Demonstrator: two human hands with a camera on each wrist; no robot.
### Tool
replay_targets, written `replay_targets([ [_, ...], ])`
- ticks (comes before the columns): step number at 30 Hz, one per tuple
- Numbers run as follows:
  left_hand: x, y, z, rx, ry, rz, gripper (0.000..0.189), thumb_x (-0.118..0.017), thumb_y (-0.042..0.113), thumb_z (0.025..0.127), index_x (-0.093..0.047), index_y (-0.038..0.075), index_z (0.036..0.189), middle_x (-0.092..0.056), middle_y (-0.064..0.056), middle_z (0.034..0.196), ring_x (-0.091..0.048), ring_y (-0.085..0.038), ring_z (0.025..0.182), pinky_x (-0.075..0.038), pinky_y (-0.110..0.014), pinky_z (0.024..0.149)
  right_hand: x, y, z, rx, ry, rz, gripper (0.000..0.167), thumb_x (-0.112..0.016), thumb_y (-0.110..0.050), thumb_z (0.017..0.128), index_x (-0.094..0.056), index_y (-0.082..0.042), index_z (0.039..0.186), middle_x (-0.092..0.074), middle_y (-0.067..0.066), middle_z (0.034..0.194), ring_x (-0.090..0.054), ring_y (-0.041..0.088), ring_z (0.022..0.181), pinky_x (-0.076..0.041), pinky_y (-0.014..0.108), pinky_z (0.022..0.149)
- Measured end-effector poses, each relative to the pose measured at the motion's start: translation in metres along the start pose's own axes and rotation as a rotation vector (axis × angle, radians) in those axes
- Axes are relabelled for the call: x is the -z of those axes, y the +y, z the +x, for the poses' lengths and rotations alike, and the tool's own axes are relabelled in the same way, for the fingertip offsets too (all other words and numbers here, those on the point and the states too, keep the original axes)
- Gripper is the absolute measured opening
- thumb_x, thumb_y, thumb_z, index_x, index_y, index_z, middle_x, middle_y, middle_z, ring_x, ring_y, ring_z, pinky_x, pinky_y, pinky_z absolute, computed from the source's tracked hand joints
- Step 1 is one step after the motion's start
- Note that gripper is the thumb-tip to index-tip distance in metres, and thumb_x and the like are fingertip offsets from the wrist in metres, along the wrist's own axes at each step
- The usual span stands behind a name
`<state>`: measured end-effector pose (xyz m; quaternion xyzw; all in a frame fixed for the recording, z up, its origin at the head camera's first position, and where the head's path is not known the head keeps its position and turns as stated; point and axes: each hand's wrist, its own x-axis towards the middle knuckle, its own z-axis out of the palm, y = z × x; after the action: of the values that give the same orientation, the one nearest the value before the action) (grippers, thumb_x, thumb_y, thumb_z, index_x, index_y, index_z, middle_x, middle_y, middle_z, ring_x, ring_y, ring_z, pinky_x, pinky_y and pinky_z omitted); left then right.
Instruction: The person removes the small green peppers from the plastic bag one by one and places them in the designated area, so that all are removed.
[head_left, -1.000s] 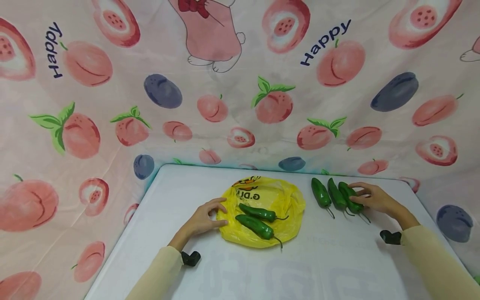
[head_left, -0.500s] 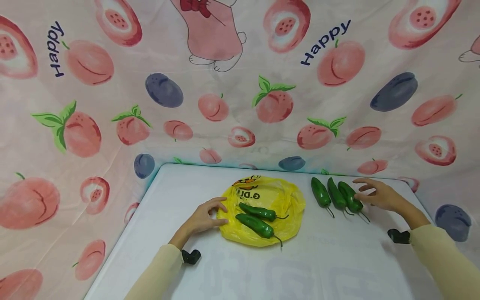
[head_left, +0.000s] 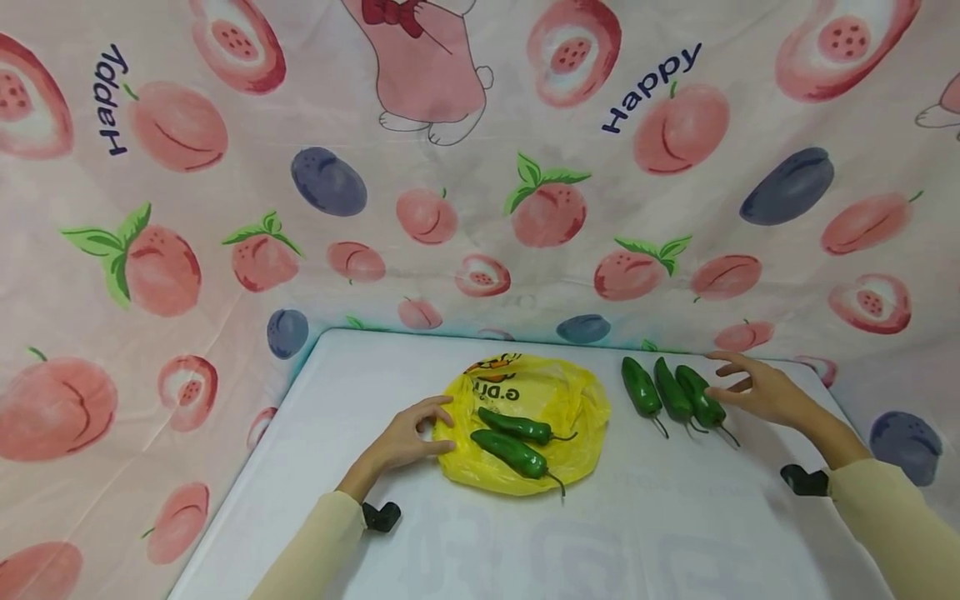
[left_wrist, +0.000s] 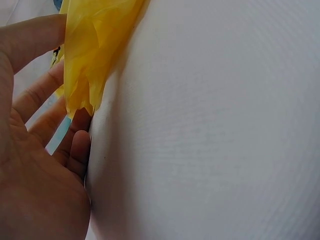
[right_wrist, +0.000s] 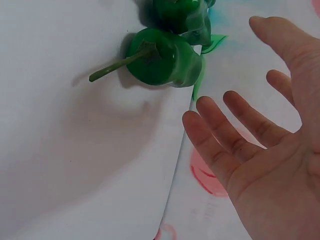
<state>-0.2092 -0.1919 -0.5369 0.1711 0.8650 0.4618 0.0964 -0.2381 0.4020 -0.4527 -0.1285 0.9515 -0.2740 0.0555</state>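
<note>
Right hand hovers spread open beside the peppers; left hand pinches the yellow bag.

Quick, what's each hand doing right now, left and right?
Left hand: fingers pinch the edge of the yellow bag.
Right hand: open, fingers spread, holding nothing, beside the three green peppers.

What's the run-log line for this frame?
left hand: holds yellow bag edge | right hand: open beside three peppers | two peppers on bag
</note>
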Motion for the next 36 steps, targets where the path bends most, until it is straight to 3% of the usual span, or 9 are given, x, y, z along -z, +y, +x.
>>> replay_targets([
  [7, -0.002, -0.001, -0.002, -0.021, -0.008, -0.002, 0.024, -0.085, 0.032, 0.085, -0.070, 0.028, 0.102, -0.050, 0.002, 0.155, -0.039, -0.030, 0.146, -0.031, -0.054, 0.116, -0.004, -0.007, -0.004, -0.018, 0.038, 0.007, 0.079, -0.075, -0.037, 0.095, -0.035, -0.006, 0.156, -0.055, 0.035, 0.135, -0.060, 0.053, 0.114, -0.055, 0.061, 0.083],
  [16, -0.001, -0.001, -0.002, -0.015, -0.007, 0.004, 0.024, -0.086, 0.032, 0.084, -0.070, 0.028, 0.102, -0.049, 0.002, 0.155, -0.038, -0.029, 0.147, -0.031, -0.053, 0.116, -0.003, -0.028, -0.005, 0.083, 0.176, 0.016, 0.073, -0.078, -0.029, 0.093, -0.043, -0.005, 0.152, -0.058, 0.032, 0.131, -0.065, 0.051, 0.106, -0.054, 0.061, 0.083],
  [18, -0.001, 0.000, -0.002, -0.011, -0.006, 0.004, 0.024, -0.086, 0.032, 0.084, -0.070, 0.028, 0.103, -0.049, 0.002, 0.155, -0.038, -0.029, 0.147, -0.030, -0.053, 0.116, -0.002, -0.032, -0.003, 0.099, 0.190, 0.004, 0.072, -0.079, -0.029, 0.092, -0.044, -0.006, 0.152, -0.059, 0.030, 0.129, -0.066, 0.049, 0.104, -0.057, 0.056, 0.081],
  [22, -0.001, 0.000, -0.001, -0.007, -0.004, 0.009, 0.024, -0.085, 0.033, 0.084, -0.070, 0.028, 0.103, -0.049, 0.002, 0.155, -0.037, -0.030, 0.148, -0.029, -0.054, 0.117, -0.001, -0.040, 0.001, 0.119, 0.203, -0.011, 0.071, -0.081, -0.030, 0.091, -0.048, -0.009, 0.150, -0.064, 0.026, 0.126, -0.069, 0.044, 0.102, -0.059, 0.033, 0.077],
  [24, -0.001, -0.001, -0.001, -0.005, -0.004, 0.012, 0.024, -0.085, 0.033, 0.084, -0.070, 0.029, 0.103, -0.049, 0.002, 0.156, -0.038, -0.029, 0.147, -0.029, -0.054, 0.117, -0.001, -0.044, 0.002, 0.135, 0.206, -0.014, 0.070, -0.081, -0.028, 0.091, -0.048, -0.009, 0.150, -0.065, 0.025, 0.125, -0.069, 0.043, 0.101, -0.058, 0.030, 0.076],
  [29, 0.000, 0.000, 0.000, -0.001, -0.002, 0.016, 0.024, -0.086, 0.033, 0.084, -0.070, 0.030, 0.102, -0.049, 0.003, 0.156, -0.040, -0.028, 0.145, -0.032, -0.053, 0.114, -0.005, -0.052, 0.008, 0.188, 0.209, -0.015, 0.068, -0.082, -0.027, 0.090, -0.050, -0.008, 0.148, -0.067, 0.024, 0.123, -0.071, 0.041, 0.098, -0.060, 0.044, 0.076],
  [36, 0.000, 0.001, 0.000, 0.015, -0.003, 0.015, 0.024, -0.085, 0.033, 0.084, -0.070, 0.029, 0.102, -0.048, 0.004, 0.156, -0.037, -0.028, 0.148, -0.029, -0.053, 0.118, -0.009, -0.069, 0.017, 0.245, 0.195, -0.005, 0.068, -0.083, -0.025, 0.089, -0.052, -0.010, 0.147, -0.069, 0.021, 0.122, -0.073, 0.036, 0.095, -0.060, 0.045, 0.076],
])
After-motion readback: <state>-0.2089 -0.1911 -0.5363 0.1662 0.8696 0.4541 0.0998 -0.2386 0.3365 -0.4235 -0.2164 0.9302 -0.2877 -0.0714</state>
